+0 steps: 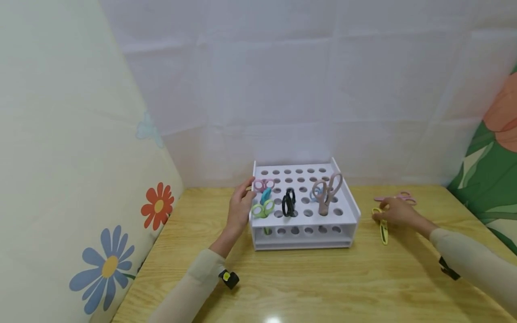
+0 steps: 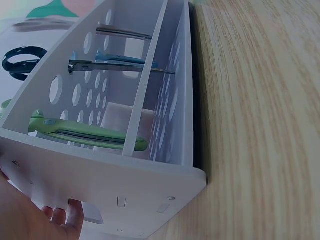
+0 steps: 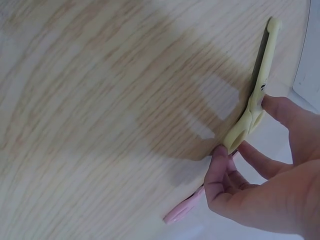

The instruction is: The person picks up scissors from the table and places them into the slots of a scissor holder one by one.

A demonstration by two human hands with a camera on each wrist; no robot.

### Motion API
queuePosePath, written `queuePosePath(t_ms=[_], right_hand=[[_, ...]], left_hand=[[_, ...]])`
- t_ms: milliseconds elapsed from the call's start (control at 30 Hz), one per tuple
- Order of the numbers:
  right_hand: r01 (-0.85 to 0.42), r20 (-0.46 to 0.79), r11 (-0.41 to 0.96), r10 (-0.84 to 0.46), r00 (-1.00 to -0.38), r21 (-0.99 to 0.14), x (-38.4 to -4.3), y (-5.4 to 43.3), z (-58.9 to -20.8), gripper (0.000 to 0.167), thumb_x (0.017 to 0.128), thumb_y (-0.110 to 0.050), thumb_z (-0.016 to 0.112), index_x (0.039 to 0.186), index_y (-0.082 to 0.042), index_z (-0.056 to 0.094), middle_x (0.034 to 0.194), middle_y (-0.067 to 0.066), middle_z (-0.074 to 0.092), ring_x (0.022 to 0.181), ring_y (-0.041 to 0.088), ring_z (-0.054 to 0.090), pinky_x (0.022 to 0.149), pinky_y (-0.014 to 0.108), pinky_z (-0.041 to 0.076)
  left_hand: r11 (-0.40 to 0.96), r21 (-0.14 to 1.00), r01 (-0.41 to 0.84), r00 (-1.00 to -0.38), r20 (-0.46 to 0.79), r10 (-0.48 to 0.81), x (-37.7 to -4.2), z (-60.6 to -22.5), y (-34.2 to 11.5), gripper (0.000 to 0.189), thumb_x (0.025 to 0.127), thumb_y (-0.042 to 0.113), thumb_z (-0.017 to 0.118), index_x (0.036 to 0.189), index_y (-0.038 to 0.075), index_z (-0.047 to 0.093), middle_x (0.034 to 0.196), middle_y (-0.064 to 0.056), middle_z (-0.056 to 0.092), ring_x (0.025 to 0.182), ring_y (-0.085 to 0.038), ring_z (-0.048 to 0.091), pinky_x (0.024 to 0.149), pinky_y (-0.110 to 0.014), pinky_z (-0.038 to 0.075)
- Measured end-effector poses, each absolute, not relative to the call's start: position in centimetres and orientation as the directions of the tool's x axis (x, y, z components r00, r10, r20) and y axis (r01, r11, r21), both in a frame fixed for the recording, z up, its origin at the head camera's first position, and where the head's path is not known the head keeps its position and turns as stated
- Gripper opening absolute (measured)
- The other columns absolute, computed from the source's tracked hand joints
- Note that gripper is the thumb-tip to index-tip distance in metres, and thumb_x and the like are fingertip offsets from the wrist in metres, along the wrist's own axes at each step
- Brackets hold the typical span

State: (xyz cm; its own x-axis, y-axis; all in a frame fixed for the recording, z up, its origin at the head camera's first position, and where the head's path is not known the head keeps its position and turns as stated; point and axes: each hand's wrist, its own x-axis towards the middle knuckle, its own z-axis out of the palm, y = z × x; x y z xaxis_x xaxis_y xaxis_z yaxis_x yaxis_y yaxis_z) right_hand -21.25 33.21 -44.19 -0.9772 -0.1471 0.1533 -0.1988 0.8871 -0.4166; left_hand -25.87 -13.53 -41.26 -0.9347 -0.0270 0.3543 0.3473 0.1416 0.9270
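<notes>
A white rack [image 1: 353, 214] with rows of round holes stands on the table. My left hand [image 1: 240, 207] grips its left side wall, fingers at the slot there in the left wrist view. At the right, my right hand [image 1: 397, 211] pinches yellow scissors [image 3: 265, 72] by the handle loops, their blades pointing toward me. Pink scissors [image 1: 405, 196] lie just behind that hand, partly hidden. Upright in the rack are green scissors [image 2: 85, 132], black scissors [image 1: 288, 204], large dusty-pink scissors [image 1: 325, 197], and small pink scissors [image 1: 264, 184], plus teal and blue handles.
The rack's rear edge is near a white cloth backdrop [image 1: 242, 89]. A flower-printed panel [image 1: 121, 179] rises along the left, and a green leafy one [image 1: 492, 179] on the right. Wood-grain tabletop [image 1: 307, 282] spreads in front of the rack.
</notes>
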Motion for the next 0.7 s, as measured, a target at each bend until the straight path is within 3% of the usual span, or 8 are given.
queuePosePath(t_ms=[133,333,533,700], right_hand=[[-0.205,0.151,0.868,-0.152,-0.977,-0.453,-21.13,33.2,-44.25,0.041,0.083,-0.018,0.082,0.095,0.018,0.065,0.078,0.015,0.066,0.07,0.031,0.06,0.065,0.049,0.048],[-0.234,0.177,0.857,-0.17,-0.969,-0.46,-21.3,33.43,-44.8,0.032,0.083,-0.017,0.081,0.092,0.011,0.07,0.073,0.008,0.066,0.062,0.022,0.055,0.061,0.042,0.044],[-0.249,0.185,0.844,-0.181,-0.966,-0.476,-21.19,33.42,-44.89,0.028,0.083,-0.017,0.081,0.091,0.009,0.072,0.075,0.009,0.069,0.063,0.019,0.056,0.061,0.041,0.043],[-0.256,0.208,0.837,-0.174,-0.963,-0.484,-21.39,33.42,-44.94,0.031,0.082,-0.017,0.083,0.093,0.009,0.073,0.085,0.018,0.072,0.064,0.022,0.056,0.067,0.045,0.039]], left_hand=[[0.148,0.924,0.353,-0.932,0.361,-0.027,-25.84,-41.31,-13.52,0.044,0.096,0.013,0.058,0.14,0.011,0.063,0.137,-0.01,0.058,0.113,-0.029,0.058,0.1,-0.046,0.043],[0.143,0.923,0.357,-0.931,0.364,-0.023,-25.81,-41.39,-13.53,0.045,0.096,0.011,0.058,0.141,0.01,0.062,0.137,-0.012,0.058,0.113,-0.03,0.059,0.099,-0.046,0.044],[0.148,0.923,0.354,-0.932,0.361,-0.022,-25.8,-41.3,-13.48,0.044,0.097,0.012,0.057,0.141,0.011,0.062,0.137,-0.011,0.058,0.113,-0.029,0.059,0.1,-0.046,0.044],[0.147,0.924,0.352,-0.934,0.358,-0.015,-25.39,-40.75,-13.53,0.044,0.098,0.009,0.057,0.142,0.007,0.06,0.139,-0.016,0.057,0.115,-0.033,0.058,0.101,-0.047,0.043]])
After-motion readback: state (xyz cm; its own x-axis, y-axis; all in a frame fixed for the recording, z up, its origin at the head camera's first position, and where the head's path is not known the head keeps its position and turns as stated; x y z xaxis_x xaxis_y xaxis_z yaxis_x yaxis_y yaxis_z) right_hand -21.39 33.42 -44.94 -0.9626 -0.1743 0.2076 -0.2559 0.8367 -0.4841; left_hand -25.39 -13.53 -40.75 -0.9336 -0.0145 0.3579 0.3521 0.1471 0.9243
